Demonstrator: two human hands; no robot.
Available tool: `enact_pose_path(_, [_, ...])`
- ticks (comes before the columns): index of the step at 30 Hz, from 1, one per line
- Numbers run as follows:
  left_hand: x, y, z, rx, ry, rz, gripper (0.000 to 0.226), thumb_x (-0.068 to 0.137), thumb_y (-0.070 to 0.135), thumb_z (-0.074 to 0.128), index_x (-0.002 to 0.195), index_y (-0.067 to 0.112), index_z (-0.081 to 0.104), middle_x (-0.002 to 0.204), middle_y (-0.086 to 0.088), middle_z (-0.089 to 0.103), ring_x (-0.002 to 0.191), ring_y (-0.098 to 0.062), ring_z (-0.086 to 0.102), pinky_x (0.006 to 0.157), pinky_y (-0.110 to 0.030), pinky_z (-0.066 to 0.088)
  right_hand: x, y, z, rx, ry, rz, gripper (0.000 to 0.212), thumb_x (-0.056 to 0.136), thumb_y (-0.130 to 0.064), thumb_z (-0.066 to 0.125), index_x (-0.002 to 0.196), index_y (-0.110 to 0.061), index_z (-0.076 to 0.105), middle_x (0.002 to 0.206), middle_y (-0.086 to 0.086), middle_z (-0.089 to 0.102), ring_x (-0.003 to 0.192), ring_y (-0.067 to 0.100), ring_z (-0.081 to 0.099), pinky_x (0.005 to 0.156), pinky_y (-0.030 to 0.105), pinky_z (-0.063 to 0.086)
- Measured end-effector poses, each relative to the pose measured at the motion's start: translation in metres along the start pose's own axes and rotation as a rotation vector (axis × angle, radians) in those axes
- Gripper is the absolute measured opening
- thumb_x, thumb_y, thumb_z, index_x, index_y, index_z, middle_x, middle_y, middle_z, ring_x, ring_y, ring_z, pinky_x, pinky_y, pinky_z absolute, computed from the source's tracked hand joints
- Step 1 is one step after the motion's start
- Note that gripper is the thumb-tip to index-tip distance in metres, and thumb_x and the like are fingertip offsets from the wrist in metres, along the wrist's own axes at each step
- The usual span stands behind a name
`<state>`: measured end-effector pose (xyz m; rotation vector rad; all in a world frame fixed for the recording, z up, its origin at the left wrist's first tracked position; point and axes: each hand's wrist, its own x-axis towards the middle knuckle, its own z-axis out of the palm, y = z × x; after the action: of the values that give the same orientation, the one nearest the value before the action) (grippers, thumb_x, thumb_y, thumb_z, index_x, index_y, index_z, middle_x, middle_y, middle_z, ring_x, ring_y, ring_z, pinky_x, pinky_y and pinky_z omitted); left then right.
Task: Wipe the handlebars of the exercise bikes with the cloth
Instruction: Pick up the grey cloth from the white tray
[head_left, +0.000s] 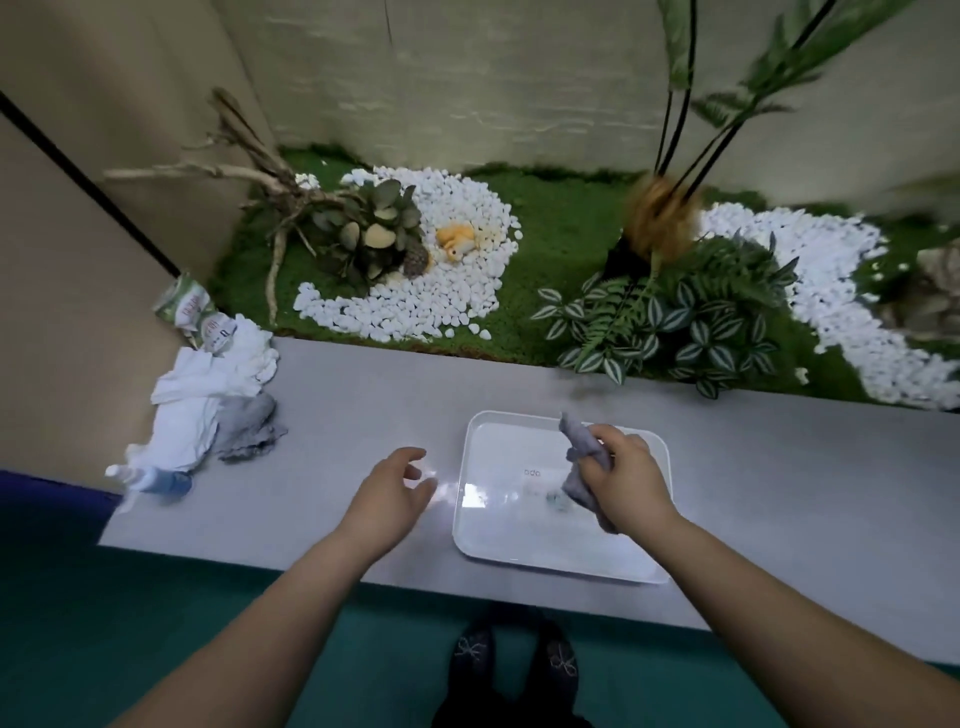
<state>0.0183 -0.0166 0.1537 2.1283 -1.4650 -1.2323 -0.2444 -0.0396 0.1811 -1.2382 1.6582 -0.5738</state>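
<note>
A soft, matt grey cloth (584, 467), limp and crumpled, is gripped in a person's right hand (626, 480) above a glossy white plastic tray (519, 551) that throws back glare. The tray sits on a smooth, matt grey ledge (363, 415). To the left lie rumpled white and grey rags (208, 405) beside a crinkled, shiny plastic wrapper (192, 312). Behind, smooth white pebbles (452, 280) border rough, mossy green turf (561, 244).
</note>
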Motion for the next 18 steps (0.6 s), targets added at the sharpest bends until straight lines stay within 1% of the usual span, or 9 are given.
enact_pose_path(6, [-0.048,0.013,-0.043,0.011,0.096,0.076,0.041,0.090,0.032,0.055,0.129,0.023,0.046,0.115,-0.002,0.056,0.093,-0.017,0.057,0.077,-0.027,0.045,-0.038,-0.047,-0.007,0.031,0.075,-0.076,0.019,0.087,-0.003,0.040,0.088,-0.010,0.058,0.061,0.030,0.054,0.030,0.019,0.033,0.036,0.020,0.029])
enact_pose_path(8, [-0.067,0.008,-0.050,0.004,0.125,0.066,0.042,0.090,0.032,0.055,0.129,0.022,0.046,0.115,-0.002,0.056,0.091,-0.016,0.057,0.077,-0.026,0.043,-0.042,-0.046,-0.005,-0.021,0.078,-0.093,0.021,0.088,-0.009,0.043,0.094,-0.021,0.059,0.080,0.026,0.058,0.030,0.012,0.042,0.033,0.018,0.032])
enact_pose_path(9, [-0.076,0.004,-0.052,-0.006,0.143,0.047,0.042,0.089,0.032,0.056,0.129,0.022,0.046,0.114,-0.002,0.056,0.092,-0.016,0.057,0.077,-0.026,0.043,-0.044,-0.046,-0.005,-0.055,0.063,-0.105,0.022,0.088,-0.013,0.045,0.096,-0.027,0.059,0.089,0.023,0.059,0.036,0.012,0.047,0.032,0.018,0.033])
enact_pose_path(11, [-0.095,-0.004,-0.053,-0.031,0.181,0.005,0.042,0.089,0.032,0.056,0.129,0.022,0.045,0.113,-0.001,0.055,0.092,-0.017,0.057,0.077,-0.026,0.042,-0.049,-0.048,-0.005,-0.106,0.010,-0.153,0.022,0.089,-0.016,0.047,0.098,-0.032,0.058,0.098,0.019,0.058,0.050,0.019,0.053,0.032,0.018,0.034])
enact_pose_path(12, [-0.104,-0.008,-0.052,-0.047,0.204,-0.018,0.042,0.089,0.032,0.057,0.128,0.022,0.045,0.113,-0.001,0.056,0.092,-0.017,0.057,0.077,-0.026,0.043,-0.051,-0.050,-0.007,-0.139,-0.015,-0.186,0.021,0.089,-0.015,0.049,0.098,-0.031,0.059,0.099,0.015,0.057,0.056,0.020,0.054,0.032,0.020,0.036])
enact_pose_path(13, [-0.113,-0.013,-0.050,-0.065,0.230,-0.044,0.042,0.088,0.032,0.057,0.128,0.022,0.046,0.112,-0.001,0.056,0.092,-0.017,0.057,0.075,-0.027,0.044,-0.053,-0.053,-0.010,-0.181,-0.035,-0.228,0.019,0.089,-0.014,0.050,0.098,-0.028,0.060,0.097,0.010,0.056,0.060,0.018,0.055,0.034,0.016,0.037])
enact_pose_path(15, [-0.135,-0.020,-0.042,-0.114,0.287,-0.108,0.042,0.087,0.032,0.058,0.127,0.024,0.047,0.111,0.000,0.056,0.092,-0.017,0.058,0.072,-0.027,0.046,-0.056,-0.059,-0.017,-0.231,-0.093,-0.315,0.016,0.089,-0.010,0.053,0.098,-0.018,0.062,0.086,0.001,0.056,0.059,0.012,0.052,0.038,0.013,0.038])
enact_pose_path(16, [-0.147,-0.023,-0.037,-0.141,0.315,-0.141,0.042,0.087,0.032,0.059,0.126,0.024,0.047,0.111,0.000,0.056,0.092,-0.016,0.058,0.070,-0.027,0.046,-0.057,-0.061,-0.020,-0.239,-0.132,-0.343,0.015,0.088,-0.009,0.053,0.097,-0.017,0.062,0.082,0.000,0.057,0.058,0.012,0.052,0.039,0.013,0.037])
enact_pose_path(18, [-0.172,-0.028,-0.024,-0.175,0.381,-0.201,0.042,0.086,0.030,0.061,0.125,0.022,0.049,0.109,0.000,0.058,0.092,-0.015,0.058,0.072,-0.025,0.044,-0.056,-0.064,-0.025,-0.269,-0.201,-0.371,0.015,0.087,-0.015,0.055,0.098,-0.024,0.061,0.089,0.004,0.061,0.065,0.013,0.056,0.046,0.016,0.039])
